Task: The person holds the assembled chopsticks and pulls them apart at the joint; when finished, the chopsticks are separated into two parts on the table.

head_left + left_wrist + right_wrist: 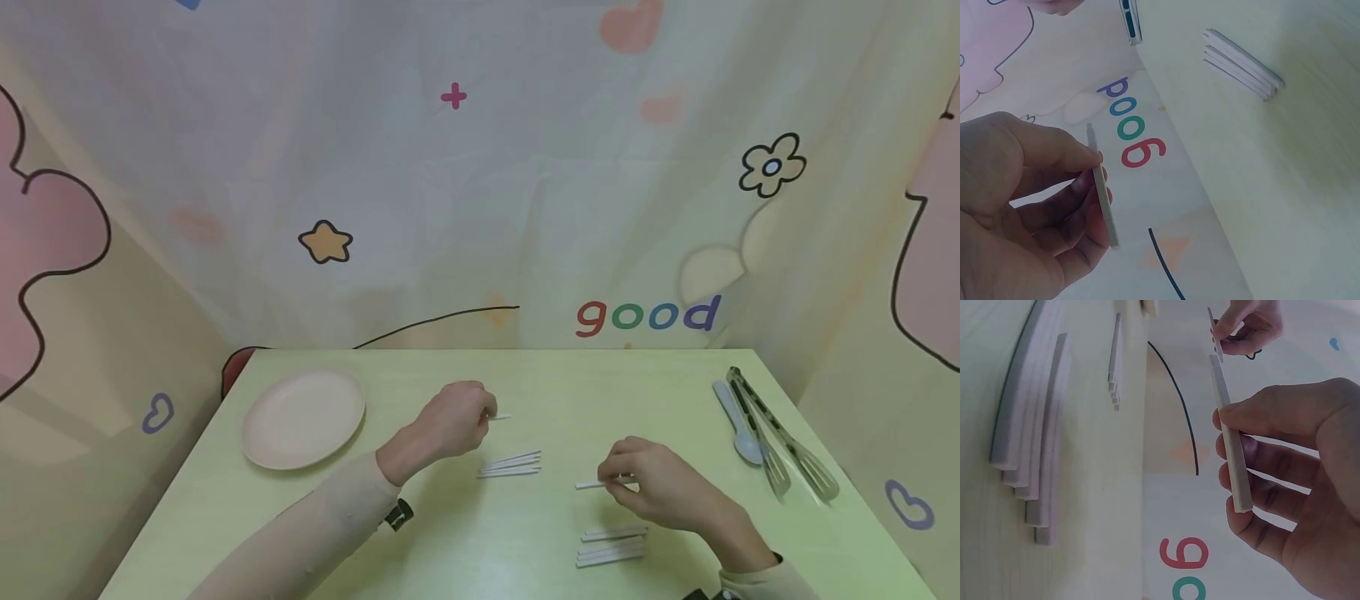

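Note:
My left hand (pixel 457 417) pinches a thin white stick (pixel 1105 206) between thumb and fingers, held above the table. Only one end of that stick shows in the head view. Likewise, my right hand (pixel 656 483) holds a second white stick (pixel 1235 462) by thumb and fingertips; its square-cut end is plain in the right wrist view. Below the left hand lies a small group of similar sticks (pixel 510 474), slightly fanned. Another group of sticks (pixel 611 559) lies side by side on the table, nearer than the right hand. Neither hand touches these groups.
A round pale plate (pixel 303 421) sits at the table's back left. Along the right side lie a light-coloured spoon (pixel 738 425) and tongs (pixel 787 442) with slotted ends. A printed curtain (pixel 450 192) hangs behind the pale green table (pixel 420 542).

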The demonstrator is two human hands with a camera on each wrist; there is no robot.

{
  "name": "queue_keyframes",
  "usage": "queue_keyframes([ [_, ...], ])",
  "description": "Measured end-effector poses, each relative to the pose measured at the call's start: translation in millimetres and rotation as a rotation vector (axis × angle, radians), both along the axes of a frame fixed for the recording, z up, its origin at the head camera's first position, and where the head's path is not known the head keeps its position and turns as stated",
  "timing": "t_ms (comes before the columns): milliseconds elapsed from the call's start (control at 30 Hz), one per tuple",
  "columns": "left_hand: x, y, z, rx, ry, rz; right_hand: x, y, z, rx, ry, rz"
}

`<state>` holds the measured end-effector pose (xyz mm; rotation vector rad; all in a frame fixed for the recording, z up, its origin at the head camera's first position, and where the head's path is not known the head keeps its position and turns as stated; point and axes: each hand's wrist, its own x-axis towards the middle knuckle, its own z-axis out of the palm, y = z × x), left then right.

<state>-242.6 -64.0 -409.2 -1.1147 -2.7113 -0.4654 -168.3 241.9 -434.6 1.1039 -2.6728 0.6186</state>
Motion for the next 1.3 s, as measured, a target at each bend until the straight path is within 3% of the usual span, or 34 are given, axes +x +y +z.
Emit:
queue_keyframes([
  [467,-4.4,6.6,-5.6,-0.022,-0.053,-0.022,2.3,3,-10.9,-0.003,0.000,0.009],
  [767,-10.4,9.5,-16.1,-0.016,-0.118,-0.028,6.9,4,-17.0,-0.005,-0.058,0.003],
  [1300,-11.2,14.6,-31.5,0.008,-0.155,-0.036,13.3,4,-27.6,0.013,-0.132,-0.004],
])
